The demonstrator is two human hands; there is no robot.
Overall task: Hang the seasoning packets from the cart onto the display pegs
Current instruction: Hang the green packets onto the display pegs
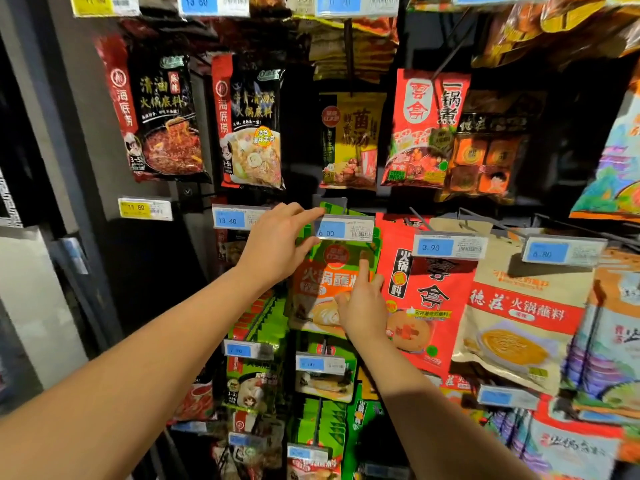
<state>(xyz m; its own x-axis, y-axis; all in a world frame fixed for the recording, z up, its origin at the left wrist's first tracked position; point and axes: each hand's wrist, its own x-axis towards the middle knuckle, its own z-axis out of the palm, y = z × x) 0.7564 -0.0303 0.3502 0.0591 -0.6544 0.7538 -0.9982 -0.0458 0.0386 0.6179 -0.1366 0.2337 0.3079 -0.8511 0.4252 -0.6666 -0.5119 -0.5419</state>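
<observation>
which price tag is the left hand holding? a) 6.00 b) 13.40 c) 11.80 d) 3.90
A: the left hand pinches the left end of the blue price tag that reads 6.00, with a finger above it and the thumb below.

We see smooth, shiny plastic film on the green and orange packet [322, 289], and it catches the light. The red packet [426, 296] is glossy too, and so are the black packets [162, 116] up top. The tan packet [519, 327] looks duller, a bit like paper. The price tag holder [344, 229] is clear, shiny plastic with a paper label inside. The pegs [419, 217] are thin, dark metal wire.
</observation>
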